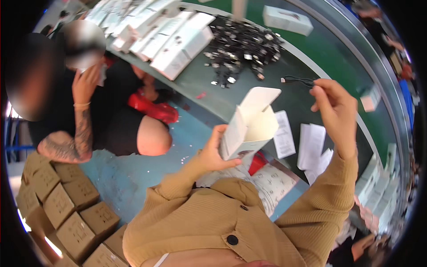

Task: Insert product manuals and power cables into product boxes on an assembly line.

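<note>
My left hand (216, 152) is wrapped round a white cardboard box (251, 127) with its top flap raised and its mouth open. The inside shows pale cream; I cannot make out anything in it. Over the table at the right, my right hand (334, 103) pinches a short black cable (299, 80) between thumb and fingertips. The cable is looped, and one end carries a light metal plug. Between the hands lie a printed leaflet (284, 134) and several folded white papers (311, 147). Beyond them a large heap of black cables (244, 49) covers part of the table.
Closed white boxes (182, 46) stand in rows along the table's far left. Another white box (288, 20) lies on the green conveyor (329, 42). A seated person (106, 98) is at the left. Brown cartons (66, 204) are stacked on the floor, lower left. More white boxes (378, 182) stand at right.
</note>
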The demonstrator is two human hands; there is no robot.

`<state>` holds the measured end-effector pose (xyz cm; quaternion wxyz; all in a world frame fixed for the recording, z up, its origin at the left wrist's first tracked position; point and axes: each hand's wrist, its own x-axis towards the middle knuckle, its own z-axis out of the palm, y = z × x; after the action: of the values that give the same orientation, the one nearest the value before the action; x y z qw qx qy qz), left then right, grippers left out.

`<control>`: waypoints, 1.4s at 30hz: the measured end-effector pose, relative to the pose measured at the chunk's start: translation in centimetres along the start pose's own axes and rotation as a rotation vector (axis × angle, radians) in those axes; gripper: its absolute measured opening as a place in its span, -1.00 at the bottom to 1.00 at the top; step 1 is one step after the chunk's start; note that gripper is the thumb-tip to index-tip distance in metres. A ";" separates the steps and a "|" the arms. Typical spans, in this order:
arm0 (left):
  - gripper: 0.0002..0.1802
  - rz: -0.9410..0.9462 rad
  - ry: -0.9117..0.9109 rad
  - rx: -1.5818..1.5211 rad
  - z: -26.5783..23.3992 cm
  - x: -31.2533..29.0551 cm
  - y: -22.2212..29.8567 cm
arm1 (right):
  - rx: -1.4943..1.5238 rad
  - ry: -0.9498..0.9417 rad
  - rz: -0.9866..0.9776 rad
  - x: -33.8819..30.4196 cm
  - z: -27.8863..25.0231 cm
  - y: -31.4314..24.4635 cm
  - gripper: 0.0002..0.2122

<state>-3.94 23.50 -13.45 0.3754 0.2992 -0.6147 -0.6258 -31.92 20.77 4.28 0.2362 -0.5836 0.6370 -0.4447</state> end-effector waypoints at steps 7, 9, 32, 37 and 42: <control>0.03 0.005 -0.153 0.179 0.6 1.0 1.4 | -0.508 -0.086 -0.614 -7.7 -4.8 -6.2 -0.76; 0.04 0.041 -0.193 0.220 0.3 0.7 1.9 | -0.499 -0.295 -0.527 -8.5 -3.9 -6.3 -0.81; 0.28 -0.193 -0.608 -0.175 14.9 5.9 7.2 | -0.467 0.474 0.212 -22.6 -5.5 2.7 -0.36; -0.01 -0.002 -0.289 -0.060 9.4 8.2 5.9 | -0.723 0.793 0.413 -24.2 -11.9 8.9 -0.44; -0.28 0.241 0.179 0.531 -0.1 12.6 6.3 | -1.316 0.829 0.481 -27.0 -15.7 16.7 -0.45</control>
<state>-10.00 13.13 -6.10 0.4085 0.3657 -0.7523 -0.3653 -48.14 49.82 -7.95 -0.3210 -0.2381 0.9116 -0.0963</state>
